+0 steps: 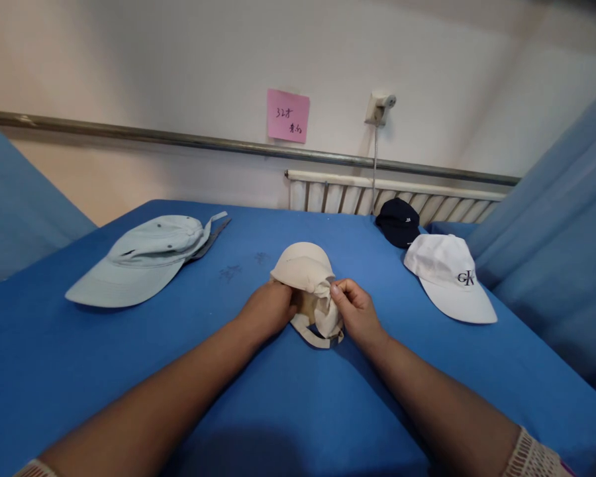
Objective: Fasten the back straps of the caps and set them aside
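A cream baseball cap [302, 262] lies at the middle of the blue-covered table, its brim facing away and its back strap loop toward me. My left hand [269, 306] reaches into the left side of the cap, and the cap's edge hides most of its fingers. On the other side, my right hand [356, 310] pinches the crumpled fabric between thumb and fingers. The strap rests near the cloth between both hands.
A pale mint cap [149, 248] lies on the blue cover [218, 411] at left. To the right are a white cap [444, 271] and a navy cap [398, 222]. Behind them run a metal rail [179, 137] and a radiator [335, 195]. Blue curtains [566, 218] hang at both sides.
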Tool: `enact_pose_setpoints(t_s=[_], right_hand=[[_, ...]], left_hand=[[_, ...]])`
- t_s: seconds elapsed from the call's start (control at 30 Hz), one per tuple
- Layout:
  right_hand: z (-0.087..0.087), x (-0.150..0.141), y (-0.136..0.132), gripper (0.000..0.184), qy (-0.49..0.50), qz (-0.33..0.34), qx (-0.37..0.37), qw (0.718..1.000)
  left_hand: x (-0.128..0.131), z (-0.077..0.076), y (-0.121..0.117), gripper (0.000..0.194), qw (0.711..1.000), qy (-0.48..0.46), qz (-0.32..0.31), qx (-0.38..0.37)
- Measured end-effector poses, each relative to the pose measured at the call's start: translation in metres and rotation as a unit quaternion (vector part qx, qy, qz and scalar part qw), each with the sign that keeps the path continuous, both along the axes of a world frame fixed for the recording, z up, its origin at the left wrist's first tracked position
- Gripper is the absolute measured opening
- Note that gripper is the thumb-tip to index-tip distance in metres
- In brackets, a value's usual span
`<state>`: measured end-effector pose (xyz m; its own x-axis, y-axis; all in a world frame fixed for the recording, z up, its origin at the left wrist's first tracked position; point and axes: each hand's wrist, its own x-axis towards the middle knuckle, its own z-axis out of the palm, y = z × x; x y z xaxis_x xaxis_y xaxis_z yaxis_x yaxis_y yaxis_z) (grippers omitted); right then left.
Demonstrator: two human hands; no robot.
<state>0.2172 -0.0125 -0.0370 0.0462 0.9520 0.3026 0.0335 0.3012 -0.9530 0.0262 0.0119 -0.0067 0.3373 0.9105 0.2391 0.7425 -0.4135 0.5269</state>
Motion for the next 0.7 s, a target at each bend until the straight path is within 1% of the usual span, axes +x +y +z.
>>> enact_pose_setpoints(t_s=[0.1,0.2,0.3,0.4,0.47,0.57,0.63,0.7], right_hand=[[0.0,0.001,0.001,0.033,0.0,-0.005,0.0,1.0],[-0.003,0.003,0.003,0.032,0.002,-0.011,-0.004,1.0],[-0.008,0.005,0.005,0.03,-0.014,-0.015,0.005,1.0],[-0.012,0.006,0.008,0.026,-0.037,-0.039,0.025,0.998],[-0.013,0.007,0.011,0.024,-0.045,-0.064,0.038,0.996],[-0.011,0.01,0.014,0.025,-0.044,-0.094,0.05,0.993],[-0.009,0.012,0.015,0.026,-0.04,-0.107,0.057,0.992],[-0.007,0.013,0.016,0.026,-0.035,-0.118,0.069,0.99]], left_hand=[[0.003,0.0,0.008,0.015,0.997,0.069,-0.017,-0.013],[0.005,0.0,0.013,0.016,0.994,0.103,-0.025,-0.02],[0.005,0.002,0.011,0.021,0.993,0.117,-0.029,-0.015],[0.001,0.008,0.002,0.026,0.991,0.128,-0.027,-0.01],[-0.005,0.013,-0.005,0.022,0.992,0.127,-0.025,-0.011],[-0.019,0.022,-0.019,0.008,0.995,0.097,-0.02,-0.009],[-0.03,0.026,-0.028,0.008,0.998,0.066,-0.012,0.002],[-0.038,0.03,-0.036,0.011,0.999,0.039,-0.012,0.032]])
